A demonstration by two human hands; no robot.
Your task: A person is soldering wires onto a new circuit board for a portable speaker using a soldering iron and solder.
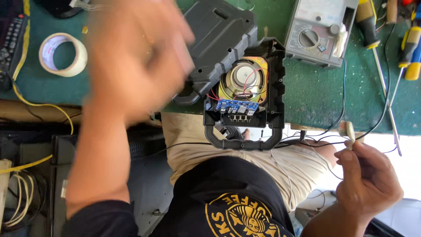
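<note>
Opened black plastic speaker shell (245,87) looks light, wires fragile, grab its handle; right hand (366,175) pinches a small pale part (349,130), blurred left hand (136,57) can't tell.

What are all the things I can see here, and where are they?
Opened speaker case: one, black, middle, at the mat's edge.
Speaker cone: one, silver and yellow, inside the case.
Circuit board: one, blue, below the cone.
Back cover: one, black, left of the case.
Tape roll: one, cream, upper left.
Meter: one, grey, upper right.
Screwdrivers: several, yellow and blue handles, far right.
Mat: one, green, under everything.
Left hand: blurred, raised over the back cover.
Right hand: lower right, pinching a small pale piece.
</note>
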